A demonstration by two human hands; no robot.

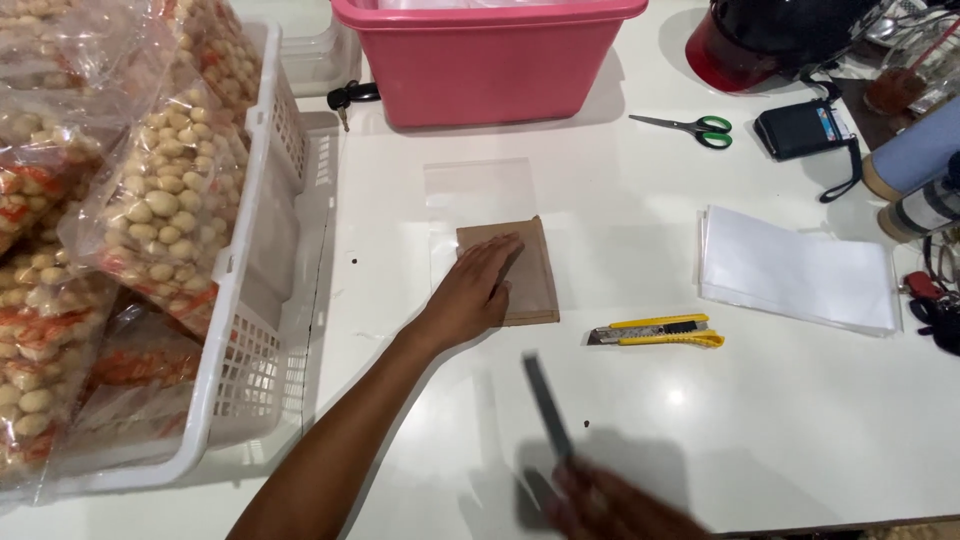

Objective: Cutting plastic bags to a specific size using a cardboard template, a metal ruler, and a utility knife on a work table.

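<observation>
My left hand (472,290) lies flat, fingers together, on a brown cardboard piece (530,270) that sits partly inside a clear plastic sleeve (480,190) on the white table. My right hand (610,508) is blurred at the bottom edge and grips a thin dark flat strip (546,400) that points up and to the left. A yellow utility knife (660,331) rests just right of the cardboard.
A white basket (255,260) full of bagged round snacks stands at the left. A pink tub (485,60) is at the back, keys beside it. Green-handled scissors (695,128), a black wallet (800,128), a stack of white sheets (795,272) and a helmet (770,35) lie to the right.
</observation>
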